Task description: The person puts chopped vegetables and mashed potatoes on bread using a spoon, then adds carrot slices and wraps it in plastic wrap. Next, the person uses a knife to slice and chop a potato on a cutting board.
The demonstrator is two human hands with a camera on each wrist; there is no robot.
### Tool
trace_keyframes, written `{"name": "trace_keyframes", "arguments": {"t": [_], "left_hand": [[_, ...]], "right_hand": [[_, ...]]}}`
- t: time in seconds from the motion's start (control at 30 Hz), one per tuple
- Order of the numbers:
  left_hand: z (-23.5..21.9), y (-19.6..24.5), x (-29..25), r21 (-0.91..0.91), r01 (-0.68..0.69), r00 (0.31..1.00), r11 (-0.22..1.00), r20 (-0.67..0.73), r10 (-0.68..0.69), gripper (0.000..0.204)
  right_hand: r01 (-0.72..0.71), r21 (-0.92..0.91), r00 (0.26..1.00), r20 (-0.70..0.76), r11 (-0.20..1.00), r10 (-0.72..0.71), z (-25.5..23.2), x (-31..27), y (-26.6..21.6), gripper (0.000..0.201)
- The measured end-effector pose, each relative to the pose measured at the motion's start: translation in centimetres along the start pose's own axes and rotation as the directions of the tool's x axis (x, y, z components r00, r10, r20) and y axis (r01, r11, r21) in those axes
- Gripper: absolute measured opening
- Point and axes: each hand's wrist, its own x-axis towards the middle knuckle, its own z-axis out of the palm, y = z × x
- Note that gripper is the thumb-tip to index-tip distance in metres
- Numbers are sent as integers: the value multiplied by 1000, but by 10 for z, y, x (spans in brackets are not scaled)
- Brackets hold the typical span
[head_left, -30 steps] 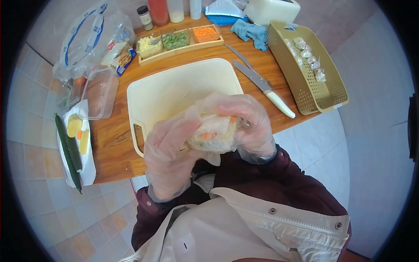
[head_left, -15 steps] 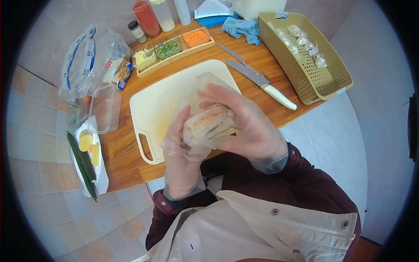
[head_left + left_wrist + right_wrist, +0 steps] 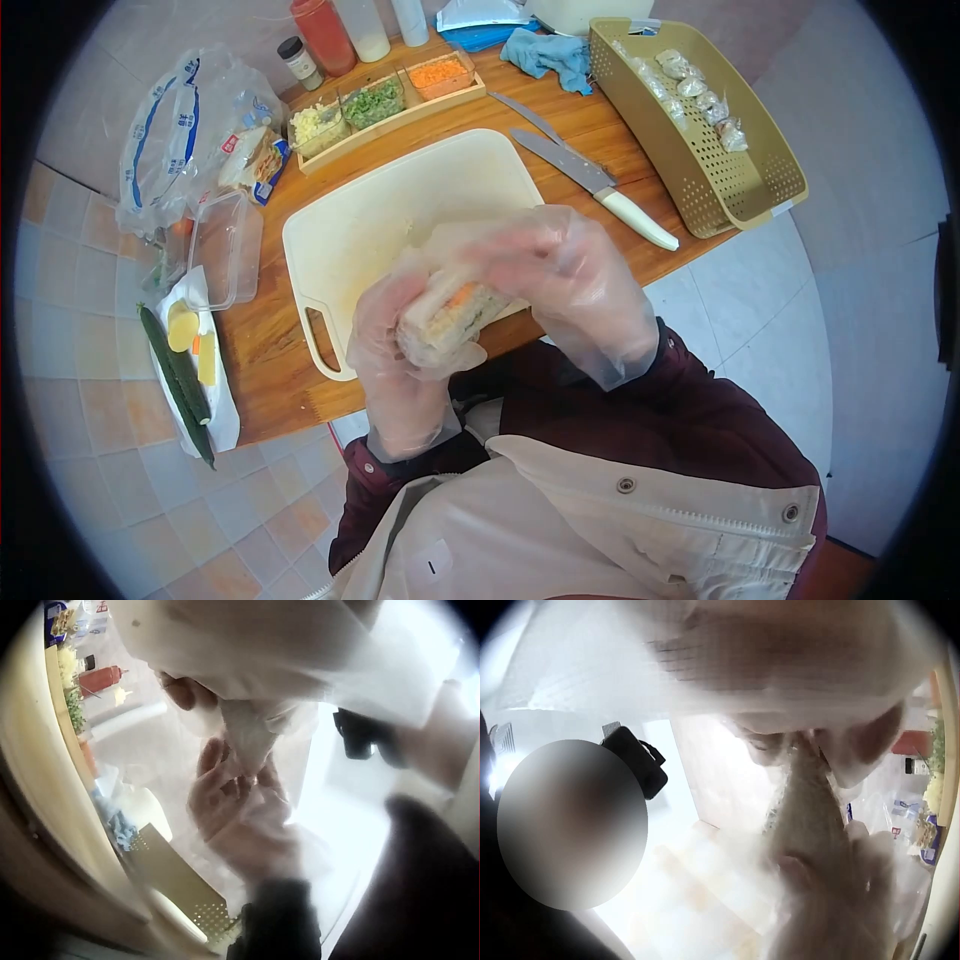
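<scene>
Both hands wear clear plastic gloves and are raised over the near edge of the white cutting board (image 3: pixel 420 190). Between them is a film-wrapped sandwich (image 3: pixel 452 318), its cut side showing orange and green filling. My left hand (image 3: pixel 395 350) grips its left end, fingers curled round it. From the upper right, my right hand (image 3: pixel 570 280) pinches the wrapped end, its fingertips partly hidden by loose plastic. In the left wrist view the right hand (image 3: pixel 240 817) has its fingertips on the wrap; in the right wrist view the left hand (image 3: pixel 832 900) holds the sandwich (image 3: pixel 806 795) from below.
Two knives (image 3: pixel 635 220) lie right of the board, beside a perforated basket (image 3: pixel 690 180) with several wrapped pieces. Behind stand a tray (image 3: pixel 395 124) of chopped fillings and bottles (image 3: pixel 323 38). At left are a plastic container (image 3: pixel 226 250), cucumbers (image 3: pixel 175 370) and a plastic bag (image 3: pixel 185 130).
The right hand, spread wide beside the sandwich half a second ago, has closed in over its upper end. The sandwich has tilted and moved slightly down and left.
</scene>
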Motion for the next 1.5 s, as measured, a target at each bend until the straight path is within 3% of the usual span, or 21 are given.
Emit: {"name": "trace_keyframes", "arguments": {"t": [0.1, 0.17, 0.23, 0.27, 0.33, 0.4, 0.47, 0.53, 0.63, 0.73, 0.77, 0.83, 0.87, 0.93, 1.0, 1.07, 1.13, 1.2, 1.27, 1.37, 1.5], "left_hand": [[0, -1, 3, -24, 4, 1000, 1000, -7, -4, 74], [0, 4, 4, -25, 11, 1000, 1000, -3, -11, 72], [2, 14, 6, -144, 249, 968, 958, 20, -249, 63], [2, 13, 6, -144, 247, 968, 958, 1, -250, 63], [3, 10, 7, -171, 355, 934, 919, 101, -342, 53], [7, 4, 7, -142, 307, 950, 941, 102, -295, 50], [8, 1, 8, -144, 371, 903, 917, 287, -320, 56], [8, -5, 7, -135, 361, 906, 923, 284, -313, 63], [11, -10, 6, -132, 337, 910, 932, 300, -286, 76], [1, -10, 12, -212, 374, 923, 903, 179, -340, 81], [-10, -12, 15, -409, 529, 848, 743, 258, -462, 85], [-14, -8, 17, -448, 700, 711, 556, 364, -602, 105], [-15, -4, 20, -455, 696, 713, 555, 349, -608, 105], [-17, 1, 24, -348, 716, 694, 605, 453, -560, 85], [-16, 5, 29, -335, 711, 697, 619, 452, -556, 71], [-13, 5, 28, -316, 704, 700, 636, 462, -544, 58], [-9, 3, 20, -360, 665, 746, 654, 361, -560, 34], [-12, 9, 21, -342, 657, 750, 672, 384, -538, 32], [-17, 12, 19, -325, 650, 752, 687, 405, -519, 30], [-20, 10, 16, -377, 646, 754, 664, 449, -479, 34], [-16, 7, 10, -490, 591, 806, 640, 396, -441, 41]], "right_hand": [[67, -37, 996, -57, 997, -69, 0, 2, 14, 43], [70, -56, 997, 24, 996, -68, -8, 3, 7, 50], [79, -73, 991, 118, 994, -70, -17, 6, 2, 58], [286, -347, 943, 269, 893, -197, -21, 8, 2, 64], [500, -533, 848, 461, 682, -261, -26, 8, 2, 69], [331, -705, 938, 316, 627, -139, -24, -6, 4, 73], [201, -775, 976, 214, 599, -50, -26, -12, 5, 75], [272, -775, 960, 258, 571, -108, -30, -14, 10, 68], [190, -781, 979, 198, 595, -53, -38, -11, 11, 58], [195, -740, 980, 174, 643, -96, -35, -3, 1, 53], [182, -731, 982, 168, 657, -85, -36, -1, -1, 52], [240, -738, 970, 207, 631, -127, -36, -1, 1, 53], [294, -736, 956, 240, 609, -171, -35, 1, 3, 53], [309, -662, 947, 282, 683, -155, -29, 7, 6, 53], [311, -588, 939, 313, 747, -144, -23, 8, 4, 53], [368, -781, 930, 306, 505, -205, -18, 3, 0, 65], [418, -746, 907, 370, 518, -198, -33, 9, 15, 66], [465, -710, 880, 433, 529, -193, -39, 11, 20, 67], [567, -672, 823, 456, 477, -337, -34, 13, 21, 50], [515, -607, 856, 405, 606, -322, -17, 21, 7, 50], [499, -681, 867, 388, 536, -313, -27, 13, 12, 48]]}}
